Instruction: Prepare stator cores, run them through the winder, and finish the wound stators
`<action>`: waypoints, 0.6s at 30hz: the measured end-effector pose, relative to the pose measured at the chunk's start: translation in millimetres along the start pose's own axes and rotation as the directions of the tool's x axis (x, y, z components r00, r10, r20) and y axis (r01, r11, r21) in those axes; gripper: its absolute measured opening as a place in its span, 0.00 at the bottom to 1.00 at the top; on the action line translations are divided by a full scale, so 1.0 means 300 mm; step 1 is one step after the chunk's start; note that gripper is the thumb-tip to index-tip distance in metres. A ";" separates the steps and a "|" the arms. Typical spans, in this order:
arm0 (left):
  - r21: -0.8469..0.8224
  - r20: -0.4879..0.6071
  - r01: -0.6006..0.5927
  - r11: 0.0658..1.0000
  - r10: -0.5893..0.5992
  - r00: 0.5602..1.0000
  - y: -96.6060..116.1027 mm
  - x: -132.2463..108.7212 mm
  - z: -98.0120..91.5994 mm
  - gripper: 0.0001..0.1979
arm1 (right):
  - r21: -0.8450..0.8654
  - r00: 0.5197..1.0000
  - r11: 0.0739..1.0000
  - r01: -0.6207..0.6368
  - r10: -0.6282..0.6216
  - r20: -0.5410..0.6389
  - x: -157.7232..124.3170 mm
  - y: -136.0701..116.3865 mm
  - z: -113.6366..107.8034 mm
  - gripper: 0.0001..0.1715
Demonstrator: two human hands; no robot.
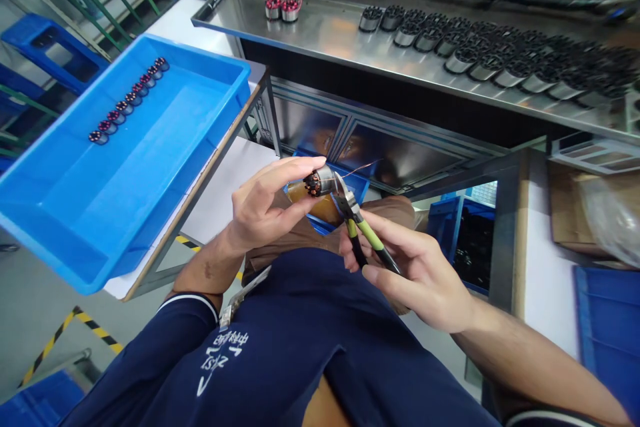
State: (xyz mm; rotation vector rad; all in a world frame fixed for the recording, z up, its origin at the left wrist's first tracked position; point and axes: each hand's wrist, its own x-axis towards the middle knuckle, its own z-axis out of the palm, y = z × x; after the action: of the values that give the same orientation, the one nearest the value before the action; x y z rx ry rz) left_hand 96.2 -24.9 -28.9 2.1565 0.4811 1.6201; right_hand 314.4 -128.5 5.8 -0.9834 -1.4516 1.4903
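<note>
My left hand [273,200] grips a motor stator [325,181] between thumb and fingers, held sideways above my lap. Its black slotted end with copper windings faces left. From its other end a thin copper wire [361,167] sticks out to the right. My right hand [415,267] is wrapped round the green and black handles of a pair of cutting pliers [357,213]. The jaws of the pliers are up against the right end of the stator, beside the wire. Whether the jaws touch the wire I cannot tell.
To the left, a blue tray [200,80] holds a row of wound stators [129,101]. On the metal shelf [320,27] ahead stand two red-wound stators [281,9] and many black ones [480,53]. A blue bin [607,320] is at the right.
</note>
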 end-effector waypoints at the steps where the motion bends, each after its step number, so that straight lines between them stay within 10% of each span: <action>1: -0.012 0.003 0.014 1.000 -0.014 1.000 0.002 -0.001 0.000 0.35 | 0.009 1.000 1.000 -0.015 0.015 -0.007 0.001 -0.001 0.001 0.33; 18: 0.244 0.038 -0.126 0.962 0.120 0.992 0.018 0.018 0.001 0.30 | -0.105 0.974 0.992 -0.072 0.048 -0.221 0.016 -0.001 -0.006 0.30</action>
State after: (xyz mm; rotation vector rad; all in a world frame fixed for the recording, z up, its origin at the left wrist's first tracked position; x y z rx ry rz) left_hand 98.2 -26.9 -21.7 2.4268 0.5782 1.6751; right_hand 314.5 -123.3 6.0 -1.2292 -1.3680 1.3077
